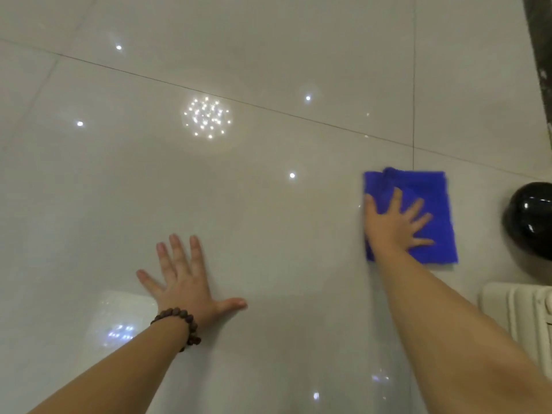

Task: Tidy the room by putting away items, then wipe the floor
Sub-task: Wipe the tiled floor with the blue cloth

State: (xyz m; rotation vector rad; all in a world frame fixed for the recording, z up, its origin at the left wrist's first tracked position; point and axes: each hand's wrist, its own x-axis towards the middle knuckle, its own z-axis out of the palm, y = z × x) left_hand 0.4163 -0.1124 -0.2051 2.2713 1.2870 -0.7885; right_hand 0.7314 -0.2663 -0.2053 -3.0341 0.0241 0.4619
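Note:
A folded blue cloth (430,189) lies flat on the glossy white tiled floor (268,219) at the right. My right hand (394,227) presses down on it with fingers spread and straight, covering its lower left part. Further left and nearer to me, my left hand (185,282) rests flat on the bare tile, fingers spread, holding nothing. A brown bead bracelet (182,327) circles the left wrist.
A shiny black rounded object (528,219) stands at the right edge, close to the cloth. Below it sits a white ribbed object (519,318). A dark strip (537,40) runs down the top right corner. Ceiling lights reflect in the tiles.

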